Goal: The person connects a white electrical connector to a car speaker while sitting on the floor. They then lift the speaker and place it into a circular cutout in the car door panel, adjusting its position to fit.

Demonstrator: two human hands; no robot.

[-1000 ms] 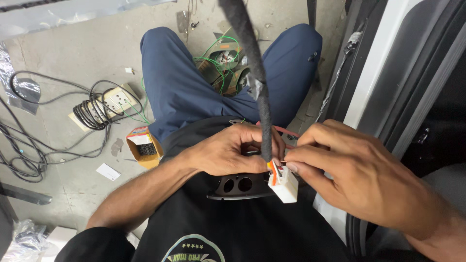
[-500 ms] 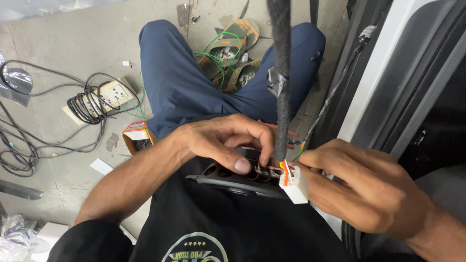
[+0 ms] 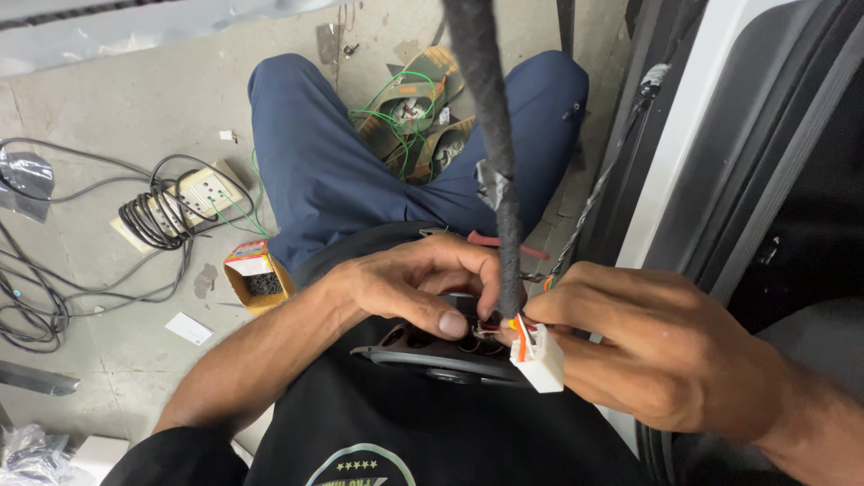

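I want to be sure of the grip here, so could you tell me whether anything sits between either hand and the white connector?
Nothing visible does. The right hand already holds the white connector, and the left hand pinches the wires at its top beside the black wrapped cable. That cable hangs in front of the left fingers only.

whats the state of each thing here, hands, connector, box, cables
left hand: fingertips pinched on the thin wires at the connector
right hand: closed around the white connector
white connector: held, orange wires running into its top
wrapped black cable: hanging down between the hands
black round part: resting on the lap
small cardboard box: open on the floor, dark contents
power strip: on the floor, black cord coiled on it
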